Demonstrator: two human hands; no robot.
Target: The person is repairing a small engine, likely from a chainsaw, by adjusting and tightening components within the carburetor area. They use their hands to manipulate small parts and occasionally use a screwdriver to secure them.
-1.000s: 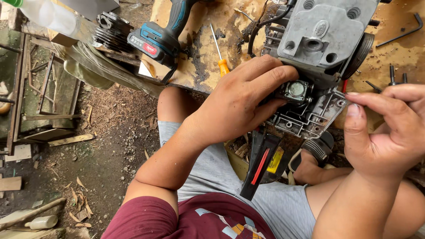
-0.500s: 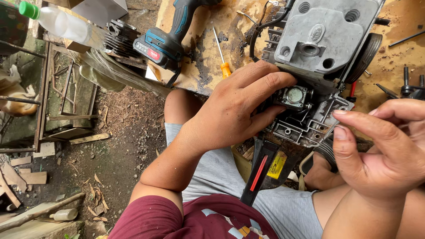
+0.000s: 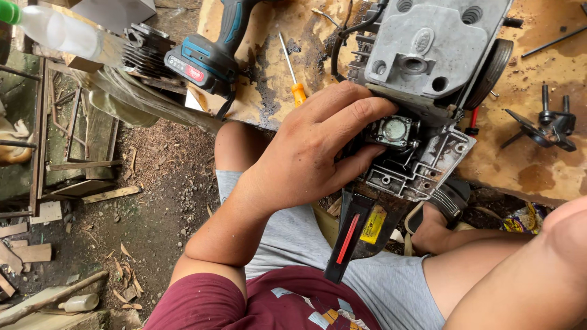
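My left hand (image 3: pixel 312 153) is closed on a small grey carburettor (image 3: pixel 394 129), fingers above it and thumb below. The carburettor sits at the near side of a grey chainsaw engine body (image 3: pixel 428 43), which lies on a stained wooden board (image 3: pixel 526 165). The saw's black rear handle with a red trigger (image 3: pixel 348 238) hangs over my lap. Only my right forearm (image 3: pixel 538 269) shows, at the lower right; the hand itself is out of frame.
An orange-handled screwdriver (image 3: pixel 298 93) lies just left of my hand. A blue cordless drill (image 3: pixel 208 55), a finned cylinder (image 3: pixel 143 49) and a plastic bottle (image 3: pixel 55 30) are at the upper left. Black metal tools (image 3: pixel 544 128) lie at the right. Dirt ground with wood scraps lies below.
My right hand, raised beside the engine before, has left the view; only the forearm remains. My left hand keeps its grip on the carburettor. The view has shifted slightly.
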